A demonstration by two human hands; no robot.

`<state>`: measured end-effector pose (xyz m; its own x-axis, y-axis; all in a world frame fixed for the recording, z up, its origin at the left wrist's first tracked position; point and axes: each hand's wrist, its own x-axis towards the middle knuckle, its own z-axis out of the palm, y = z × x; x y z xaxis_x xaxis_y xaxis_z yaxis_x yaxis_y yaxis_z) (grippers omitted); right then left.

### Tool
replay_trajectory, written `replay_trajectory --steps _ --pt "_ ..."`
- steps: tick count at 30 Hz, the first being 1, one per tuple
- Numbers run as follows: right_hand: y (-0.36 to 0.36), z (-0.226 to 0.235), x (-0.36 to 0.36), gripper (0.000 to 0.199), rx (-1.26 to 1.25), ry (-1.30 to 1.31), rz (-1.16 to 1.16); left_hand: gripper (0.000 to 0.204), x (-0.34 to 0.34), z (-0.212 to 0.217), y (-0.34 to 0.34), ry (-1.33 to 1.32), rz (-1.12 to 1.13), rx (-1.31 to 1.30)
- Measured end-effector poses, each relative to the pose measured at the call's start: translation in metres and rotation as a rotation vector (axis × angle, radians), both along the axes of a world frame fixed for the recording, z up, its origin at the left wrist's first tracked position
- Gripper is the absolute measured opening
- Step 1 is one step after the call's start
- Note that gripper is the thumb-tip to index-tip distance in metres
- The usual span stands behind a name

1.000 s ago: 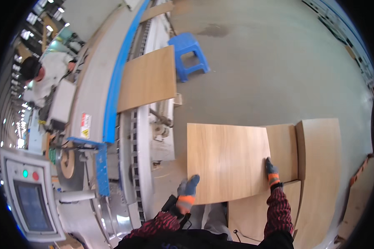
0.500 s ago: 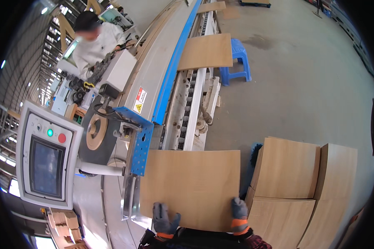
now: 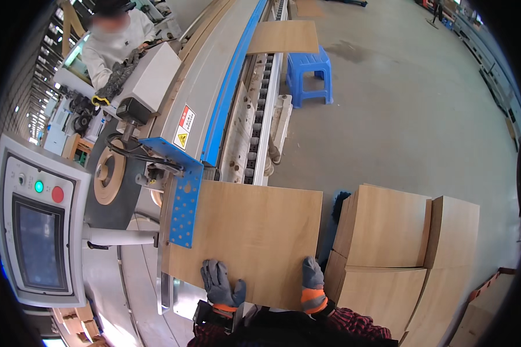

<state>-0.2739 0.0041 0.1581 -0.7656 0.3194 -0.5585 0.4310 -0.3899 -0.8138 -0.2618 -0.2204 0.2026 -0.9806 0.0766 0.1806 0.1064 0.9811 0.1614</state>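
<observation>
A flat, light-brown wooden panel (image 3: 255, 231) lies in front of me, its left edge running under a blue perforated bracket (image 3: 182, 225) on a long machine. My left hand (image 3: 221, 283), in a grey glove with an orange cuff, rests flat on the near left part of the panel, fingers spread. At the near right edge, my right hand (image 3: 312, 283), gloved alike, closes over the panel's side with its fingers together; its thumb is hidden.
A control screen (image 3: 39, 240) with green and red buttons stands at left. Stacked panels (image 3: 391, 225) are at right. Farther along the machine's rail, another panel (image 3: 283, 37) sits beside a blue stool (image 3: 309, 75). Across the machine is a person (image 3: 113, 49) in a white top.
The panel has shifted left and turned slightly, its left edge now farther under the blue bracket. Both hands moved along with it. My view has also shifted.
</observation>
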Motion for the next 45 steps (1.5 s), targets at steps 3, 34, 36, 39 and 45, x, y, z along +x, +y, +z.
replay_trajectory --steps 3,34,36,39,45 --pt "0.004 0.004 -0.016 0.026 -0.175 0.078 0.001 0.061 -0.017 0.003 0.005 0.007 -0.017 0.007" --pt "0.430 -0.177 0.031 0.077 1.169 -0.981 -0.186 0.058 -0.064 -0.291 0.279 -1.081 0.093 1.142" --pt "0.409 -0.167 0.024 0.074 1.146 -0.928 -0.144 0.058 -0.077 -0.302 0.272 -0.971 0.197 1.044" --pt "0.407 -0.176 0.038 0.073 1.046 -0.905 -0.120 0.056 -0.097 -0.220 0.271 -0.909 0.316 0.920" --pt "0.336 -0.179 0.018 0.072 0.658 -0.508 -0.018 0.046 -0.076 -0.053 0.198 -0.600 0.395 1.007"
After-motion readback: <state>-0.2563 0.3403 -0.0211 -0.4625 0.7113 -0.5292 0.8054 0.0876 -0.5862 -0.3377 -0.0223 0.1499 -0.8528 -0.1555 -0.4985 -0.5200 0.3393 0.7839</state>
